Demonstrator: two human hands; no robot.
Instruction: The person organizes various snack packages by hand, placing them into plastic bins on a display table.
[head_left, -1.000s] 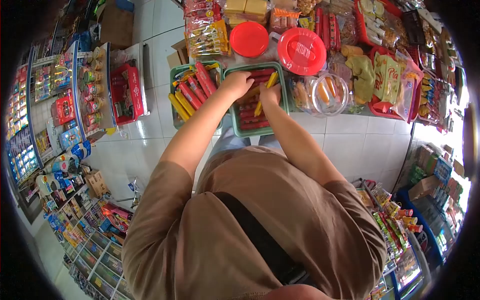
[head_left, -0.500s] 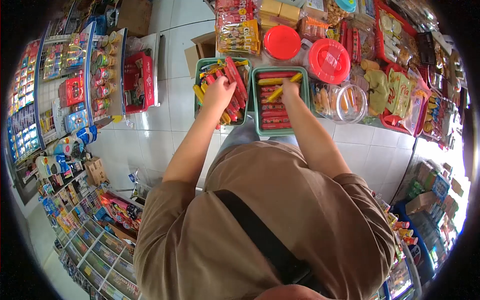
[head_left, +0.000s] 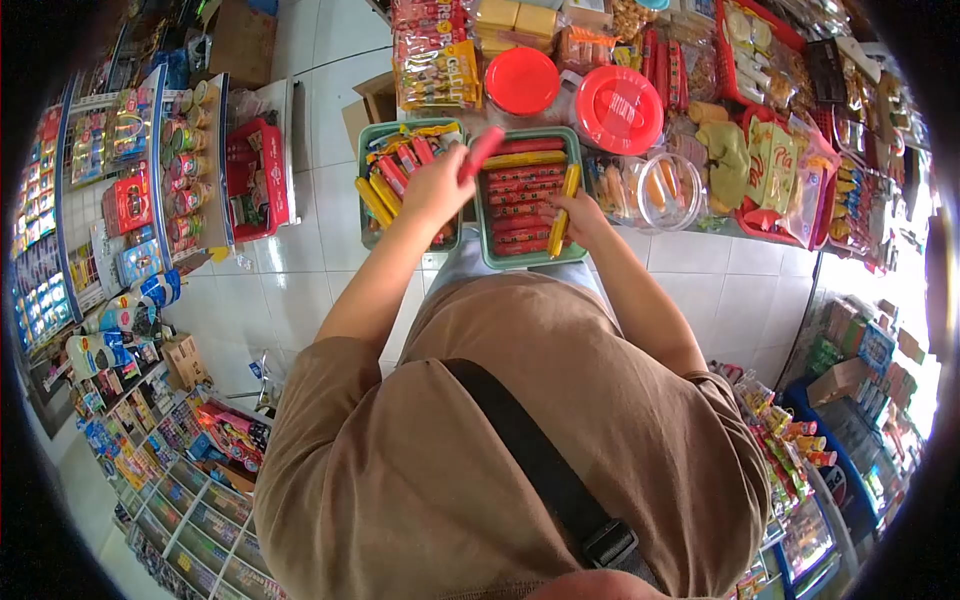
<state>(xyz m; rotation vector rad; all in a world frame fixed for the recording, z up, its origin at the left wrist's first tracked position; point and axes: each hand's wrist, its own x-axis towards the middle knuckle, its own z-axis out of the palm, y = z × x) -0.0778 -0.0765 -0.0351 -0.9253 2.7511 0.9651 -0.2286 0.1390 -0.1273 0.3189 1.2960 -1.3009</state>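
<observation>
My left hand (head_left: 437, 188) is closed on a red-wrapped sausage stick (head_left: 481, 154), raised and slightly blurred between two green trays. Beneath that hand, the left tray (head_left: 364, 170) holds a loose mix of red and yellow sausage sticks. My right hand (head_left: 584, 219) pinches a yellow-wrapped sausage stick (head_left: 564, 210) at the right side of the other green tray (head_left: 482, 225). Inside this tray, red sticks (head_left: 523, 210) lie crosswise in a neat stack, with a yellow stick (head_left: 525, 158) across them near the far end.
Two red-lidded jars (head_left: 522, 82) and a clear round jar (head_left: 668, 190) stand beyond and right of the trays. Packets of snacks (head_left: 437, 72) and red baskets (head_left: 742, 215) crowd the display. Shelves of goods (head_left: 190, 170) rise on the left above a tiled floor (head_left: 310, 210).
My left hand has lifted a red sausage stick from the left tray toward the right one. My right hand has drawn back, bringing a yellow stick to the tray's right side. The view has shifted slightly.
</observation>
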